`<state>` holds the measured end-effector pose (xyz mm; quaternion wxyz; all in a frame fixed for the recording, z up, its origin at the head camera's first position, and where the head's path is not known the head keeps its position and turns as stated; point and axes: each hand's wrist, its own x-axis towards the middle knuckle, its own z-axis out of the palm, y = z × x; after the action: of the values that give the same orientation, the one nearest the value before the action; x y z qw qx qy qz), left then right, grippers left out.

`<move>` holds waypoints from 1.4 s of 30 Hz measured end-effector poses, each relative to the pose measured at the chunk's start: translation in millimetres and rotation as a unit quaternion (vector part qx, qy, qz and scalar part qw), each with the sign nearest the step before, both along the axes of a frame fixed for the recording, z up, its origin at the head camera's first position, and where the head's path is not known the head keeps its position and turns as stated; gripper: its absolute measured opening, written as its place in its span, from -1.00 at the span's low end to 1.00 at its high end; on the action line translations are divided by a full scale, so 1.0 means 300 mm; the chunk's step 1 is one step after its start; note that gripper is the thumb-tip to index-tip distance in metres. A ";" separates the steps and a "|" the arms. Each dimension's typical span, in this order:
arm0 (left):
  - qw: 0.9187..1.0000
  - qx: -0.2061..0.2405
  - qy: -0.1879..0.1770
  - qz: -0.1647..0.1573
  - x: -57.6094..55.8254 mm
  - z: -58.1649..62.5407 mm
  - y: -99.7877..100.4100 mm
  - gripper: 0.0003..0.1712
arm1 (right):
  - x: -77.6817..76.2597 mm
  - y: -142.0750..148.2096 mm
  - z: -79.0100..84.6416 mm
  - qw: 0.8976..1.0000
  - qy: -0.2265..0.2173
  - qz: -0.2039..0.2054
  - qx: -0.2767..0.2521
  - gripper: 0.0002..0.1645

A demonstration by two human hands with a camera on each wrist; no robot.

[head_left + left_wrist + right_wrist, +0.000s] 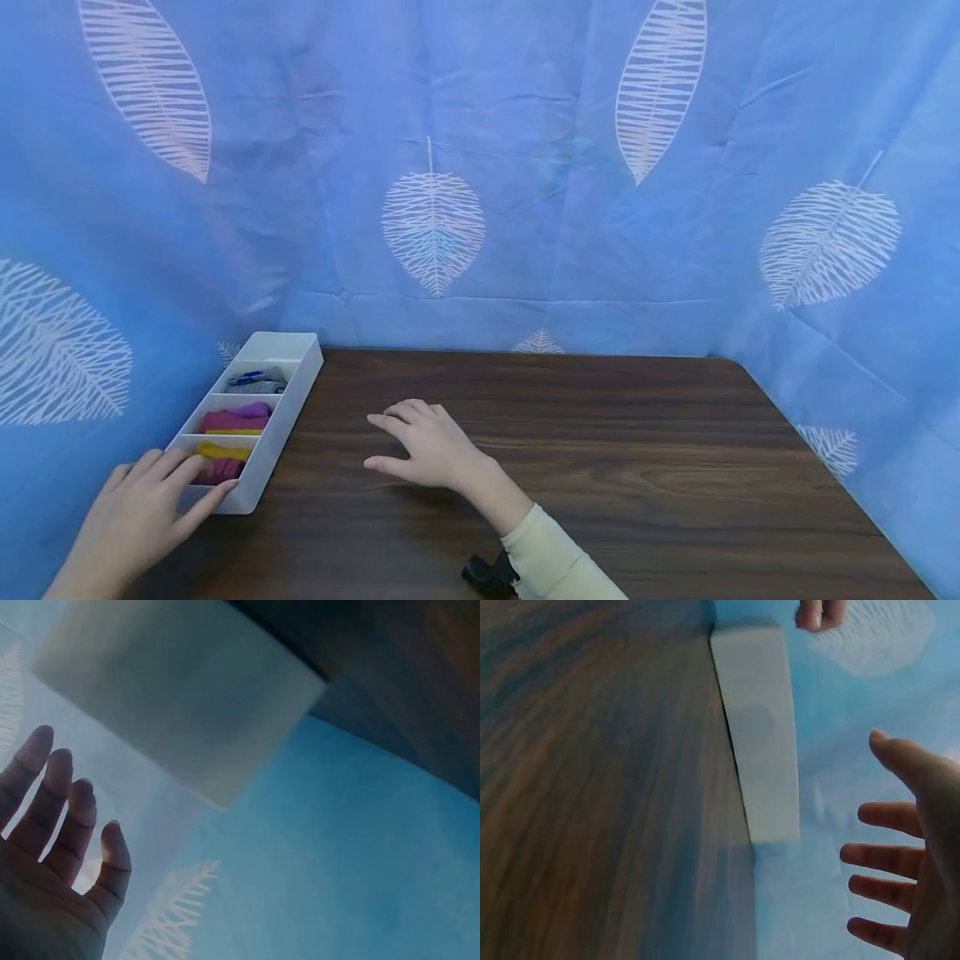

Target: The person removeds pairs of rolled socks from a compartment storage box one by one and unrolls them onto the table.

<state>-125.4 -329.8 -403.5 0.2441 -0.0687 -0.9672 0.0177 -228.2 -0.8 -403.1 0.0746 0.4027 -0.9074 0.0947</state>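
In the head view, the left hand [135, 510] reaches in from the lower left, palm down, fingers parted over the near end of a white box [291, 417], thumb along its near right corner; whether it touches cannot be told. The right hand [429, 443] hangs spread above the tabletop [637, 450], fingers pointing left, its wrist in a pale sleeve [558, 554]. The box is long and divided, at the tabletop's left side, with grey-and-blue cloth [258, 383], purple-and-magenta cloth [234, 418] and yellow-and-dark-red cloth [225, 452] in separate compartments.

In the left wrist view, four fingers stand apart, slightly bent, beside the box's plain outer face.

In the right wrist view, thumb and fingers are spread wide, holding nothing; the box's smooth side stands beyond.
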 end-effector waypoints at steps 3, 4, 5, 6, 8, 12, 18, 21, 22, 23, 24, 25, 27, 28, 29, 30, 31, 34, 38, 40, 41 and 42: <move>1.000 0.006 0.003 -0.002 -0.002 -0.009 -0.015 -0.53 | 0.015 -0.043 0.008 1.000 0.013 0.022 0.004 -0.26; 1.000 0.008 0.005 -0.005 -0.002 -0.014 -0.018 -0.53 | 0.018 -0.059 0.008 0.999 0.019 0.028 0.005 -0.26; 1.000 0.009 0.007 -0.008 -0.002 -0.017 -0.020 -0.54 | 0.020 -0.076 0.008 0.999 0.025 0.031 0.006 -0.27; 1.000 0.012 0.009 -0.011 -0.001 -0.021 -0.020 -0.55 | 0.022 -0.094 0.008 0.999 0.031 0.035 0.005 -0.28; 1.000 0.016 0.014 -0.014 0.000 -0.028 -0.020 -0.57 | 0.023 -0.132 0.006 0.998 0.046 0.039 0.005 -0.28; 0.999 0.022 0.030 -0.019 0.001 -0.037 -0.023 -0.57 | 0.024 -0.214 0.001 0.996 0.073 0.050 0.003 -0.32; 0.997 0.019 0.060 -0.038 0.011 -0.050 -0.039 -0.53 | 0.038 -0.329 -0.005 0.988 0.141 0.071 0.003 -0.40; 0.995 0.008 0.081 -0.058 0.016 -0.054 -0.044 -0.49 | 0.042 -0.377 0.001 0.983 0.169 0.076 -0.002 -0.44; 0.995 0.004 0.082 -0.059 0.017 -0.054 -0.044 -0.48 | 0.043 -0.391 0.005 0.982 0.174 0.076 -0.004 -0.45; 0.995 0.002 0.081 -0.060 0.018 -0.054 -0.043 -0.48 | 0.043 -0.405 0.006 0.981 0.178 0.078 -0.005 -0.45; 0.995 0.002 0.079 -0.058 0.020 -0.057 -0.043 -0.48 | 0.042 -0.420 0.006 0.981 0.177 0.080 -0.004 -0.46; 0.996 0.002 0.076 -0.056 0.021 -0.060 -0.042 -0.49 | 0.041 -0.434 0.005 0.981 0.173 0.083 -0.003 -0.46; 0.996 0.003 0.069 -0.049 0.024 -0.064 -0.042 -0.52 | 0.038 -0.461 0.001 0.984 0.158 0.085 0.003 -0.46; 0.997 0.004 0.066 -0.046 0.026 -0.066 -0.042 -0.52 | 0.036 -0.473 0.000 0.985 0.147 0.086 0.008 -0.45; 0.997 0.005 0.064 -0.043 0.027 -0.067 -0.042 -0.54 | 0.034 -0.485 -0.003 0.987 0.138 0.086 0.015 -0.44; 0.997 0.006 0.063 -0.042 0.027 -0.068 -0.043 -0.54 | 0.032 -0.496 -0.005 0.988 0.129 0.084 0.022 -0.43; 0.997 0.007 0.063 -0.041 0.027 -0.068 -0.045 -0.54 | 0.030 -0.506 -0.007 0.989 0.123 0.083 0.029 -0.43; 0.997 0.014 0.059 -0.038 0.026 -0.070 -0.044 -0.54 | 0.022 -0.531 -0.011 0.990 0.106 0.077 0.046 -0.41; 0.998 0.017 0.054 -0.037 0.022 -0.069 -0.042 -0.53 | 0.010 -0.549 -0.018 0.992 0.086 0.069 0.062 -0.43; 0.998 0.016 0.054 -0.038 0.021 -0.067 -0.043 -0.53 | 0.006 -0.556 -0.018 0.992 0.081 0.063 0.074 -0.43; 0.998 0.015 0.051 -0.036 0.021 -0.065 -0.041 -0.53 | 0.004 -0.561 -0.016 0.992 0.080 0.060 0.080 -0.42; 0.998 0.013 0.050 -0.034 0.021 -0.063 -0.039 -0.53 | 0.003 -0.566 -0.013 0.992 0.079 0.057 0.086 -0.41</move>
<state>-119.0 -341.5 -422.5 0.2932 -0.0977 -0.9510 0.0002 -227.4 -170.8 -407.1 0.1055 0.4645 -0.8792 -0.0120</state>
